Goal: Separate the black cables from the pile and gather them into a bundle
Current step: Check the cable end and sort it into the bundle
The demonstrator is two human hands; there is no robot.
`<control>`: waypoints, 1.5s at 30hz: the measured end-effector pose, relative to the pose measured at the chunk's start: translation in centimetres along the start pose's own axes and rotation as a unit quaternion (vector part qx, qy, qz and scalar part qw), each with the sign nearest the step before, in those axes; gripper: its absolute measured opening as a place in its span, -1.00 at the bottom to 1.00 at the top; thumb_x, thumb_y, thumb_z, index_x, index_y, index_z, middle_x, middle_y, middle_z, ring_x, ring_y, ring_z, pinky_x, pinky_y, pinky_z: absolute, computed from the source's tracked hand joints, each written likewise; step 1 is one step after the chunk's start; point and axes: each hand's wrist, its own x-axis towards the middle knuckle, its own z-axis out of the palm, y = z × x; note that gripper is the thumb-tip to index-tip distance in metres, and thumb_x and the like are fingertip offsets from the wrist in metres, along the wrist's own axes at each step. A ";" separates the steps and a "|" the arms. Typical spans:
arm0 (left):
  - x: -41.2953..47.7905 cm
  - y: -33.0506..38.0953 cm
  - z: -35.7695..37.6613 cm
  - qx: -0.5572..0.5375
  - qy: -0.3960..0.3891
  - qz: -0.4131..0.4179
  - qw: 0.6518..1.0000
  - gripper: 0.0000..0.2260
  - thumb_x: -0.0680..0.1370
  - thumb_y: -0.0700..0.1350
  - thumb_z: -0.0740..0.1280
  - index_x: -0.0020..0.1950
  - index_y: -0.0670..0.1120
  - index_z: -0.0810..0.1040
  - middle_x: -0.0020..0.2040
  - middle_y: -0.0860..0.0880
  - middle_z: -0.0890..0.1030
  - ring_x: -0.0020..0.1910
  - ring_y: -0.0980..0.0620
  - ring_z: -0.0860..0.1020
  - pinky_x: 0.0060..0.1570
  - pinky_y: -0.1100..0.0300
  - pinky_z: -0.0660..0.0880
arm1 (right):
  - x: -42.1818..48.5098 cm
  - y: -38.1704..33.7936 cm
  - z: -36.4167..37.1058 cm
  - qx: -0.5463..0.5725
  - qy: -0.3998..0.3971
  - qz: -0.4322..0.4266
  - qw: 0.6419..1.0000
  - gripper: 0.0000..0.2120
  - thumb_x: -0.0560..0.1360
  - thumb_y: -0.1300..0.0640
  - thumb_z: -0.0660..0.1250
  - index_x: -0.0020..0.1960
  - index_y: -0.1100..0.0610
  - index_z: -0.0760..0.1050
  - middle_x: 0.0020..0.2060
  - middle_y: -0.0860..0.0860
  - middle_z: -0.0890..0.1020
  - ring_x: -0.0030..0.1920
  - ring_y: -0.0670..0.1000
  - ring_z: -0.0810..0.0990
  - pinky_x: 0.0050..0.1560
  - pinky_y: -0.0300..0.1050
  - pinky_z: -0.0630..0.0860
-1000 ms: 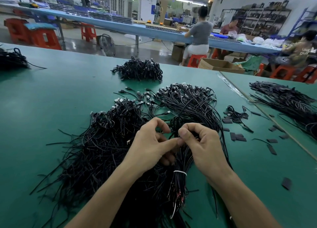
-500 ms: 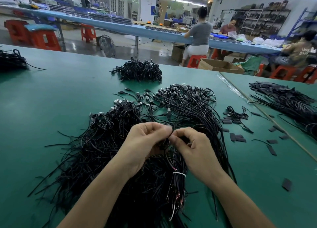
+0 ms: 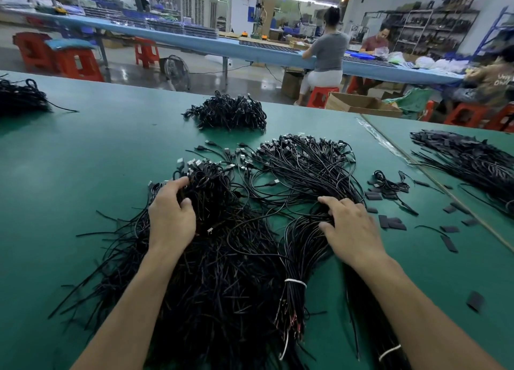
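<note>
WORKSHOP FLOOR: A worker's two bare hands sort black cables on a green table (image 3: 83,161). At the centre lies a tied bundle (image 3: 300,247), cinched near its cut ends by a white tie (image 3: 295,282), with its connector ends fanning out wide on the far side. The right hand (image 3: 351,225) rests on top of the tied bundle, beyond the tie, palm down. Its fingers are spread and bent at the tips into the strands, the thumb lies against the bundle's neck, and it presses rather than pinches. The loose pile (image 3: 222,280) of black cables sprawls against the tied bundle's left side, touching it, with strands sticking out in all directions. The left hand (image 3: 171,216) sits on the far part of that pile, left of the tied bundle, its fingers and thumb curled round a clump of cables. Short black strips (image 3: 392,222) lie scattered to the right of the tied bundle, apart from it. A second bundle (image 3: 388,351) with its own pale tie lies just right of the tied bundle, partly beneath the right forearm. Well beyond the tied bundle's fanned ends sits a smaller heap (image 3: 228,113) of coiled cables. Farther back, people sit at a long blue bench (image 3: 194,39).
</note>
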 end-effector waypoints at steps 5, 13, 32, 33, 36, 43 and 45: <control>0.9 -1.1 0.8 0.081 -0.060 -0.026 0.995 -0.54 0.61 -0.39 0.18 0.52 -0.21 0.33 0.56 -0.25 0.23 0.54 -0.20 0.19 0.53 0.02 0.10 | -0.1 -1.3 0.4 -0.053 0.000 -0.053 0.997 -0.75 0.63 -0.08 0.20 0.20 -0.05 0.56 0.03 -0.05 0.64 0.12 0.05 0.52 0.19 0.03 0.39; 0.0 2.8 0.9 0.081 -0.027 0.160 0.983 -0.34 0.45 -0.47 0.26 0.46 0.05 0.41 0.54 -0.04 0.30 0.49 0.05 0.24 0.49 0.15 0.12 | -2.6 -5.3 -2.7 0.261 -0.096 -0.137 0.951 -0.75 0.62 0.04 0.24 -0.16 -0.04 0.63 -0.18 0.05 0.69 -0.12 0.16 0.64 -0.07 0.06 0.53; -1.6 5.8 -1.7 -0.183 -0.021 0.170 0.968 -0.64 0.43 0.02 0.53 -0.36 -0.01 0.39 -0.50 0.12 0.38 -0.50 0.20 0.27 -0.46 0.39 0.29 | -2.3 -0.3 -5.5 0.269 0.187 -0.003 0.945 -0.78 0.63 0.06 0.26 -0.11 0.03 0.64 -0.57 -0.13 0.50 -0.57 -0.10 0.39 -0.50 -0.30 0.27; -1.9 6.3 -2.3 -0.158 -0.096 0.189 0.965 -0.67 0.42 0.07 0.53 -0.35 -0.01 0.43 -0.51 0.15 0.40 -0.52 0.21 0.30 -0.49 0.40 0.29 | -2.0 0.3 -5.4 0.225 0.178 0.007 0.958 -0.80 0.63 0.06 0.27 -0.08 0.03 0.64 -0.54 -0.13 0.53 -0.53 -0.14 0.44 -0.46 -0.27 0.31; -2.9 7.3 -3.0 -0.086 -0.231 0.207 0.947 -0.57 0.44 0.28 0.39 -0.37 -0.04 0.42 -0.57 0.18 0.34 -0.57 0.20 0.26 -0.53 0.40 0.25 | -2.4 0.8 -5.2 0.120 0.041 -0.027 0.992 -0.78 0.58 -0.04 0.31 0.19 -0.03 0.55 -0.27 -0.16 0.60 -0.26 -0.19 0.55 -0.25 -0.19 0.44; -3.3 8.2 -2.2 -0.066 -0.160 0.185 0.967 -0.52 0.53 0.26 0.13 -0.40 -0.09 0.30 -0.59 0.13 0.32 -0.59 0.14 0.25 -0.55 0.34 0.29 | -3.2 0.1 -3.6 0.123 -0.137 -0.071 0.980 -0.83 0.63 -0.08 0.21 0.16 -0.10 0.50 -0.20 -0.15 0.57 -0.18 -0.12 0.56 -0.10 -0.06 0.53; -2.7 7.9 -2.5 -0.085 -0.060 0.179 0.978 -0.53 0.60 0.17 0.18 -0.40 -0.09 0.34 -0.59 0.12 0.31 -0.60 0.14 0.26 -0.57 0.36 0.26 | -3.1 1.4 -3.9 0.022 -0.212 -0.006 0.977 -0.85 0.60 -0.03 0.26 0.06 0.01 0.54 -0.09 -0.02 0.61 -0.07 0.02 0.59 0.04 0.01 0.56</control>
